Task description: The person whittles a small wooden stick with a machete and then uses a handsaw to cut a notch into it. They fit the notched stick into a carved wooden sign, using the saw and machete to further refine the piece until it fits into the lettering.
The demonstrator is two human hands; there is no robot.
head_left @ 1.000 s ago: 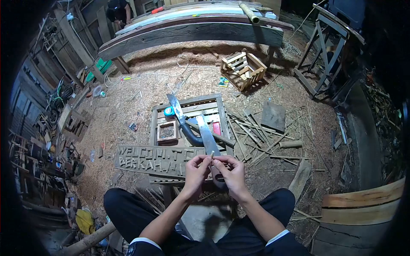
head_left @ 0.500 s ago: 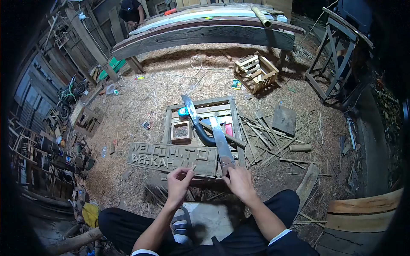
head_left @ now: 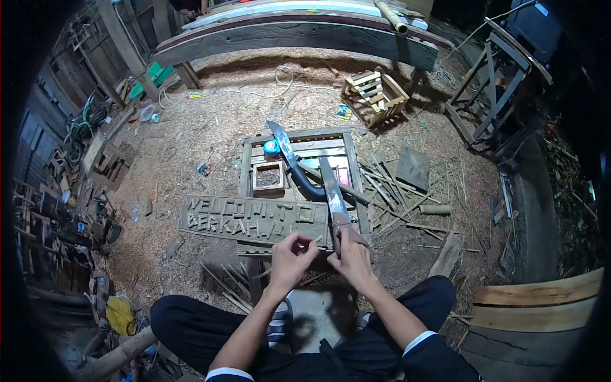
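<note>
Below the sign point(head_left: 254, 220), your left fingers point(head_left: 294, 252) pinch a small stick point(head_left: 318, 239); your right fingers point(head_left: 347, 245) clamp the saw point(head_left: 337, 202).

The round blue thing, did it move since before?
No, the round blue thing hasn't moved. It's still near the top left corner of the wooden frame, left of the big knife. Only the view shifted.

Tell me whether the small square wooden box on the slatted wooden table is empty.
Not empty: the box is open-topped and small greyish bits show inside, too small to identify.
</note>
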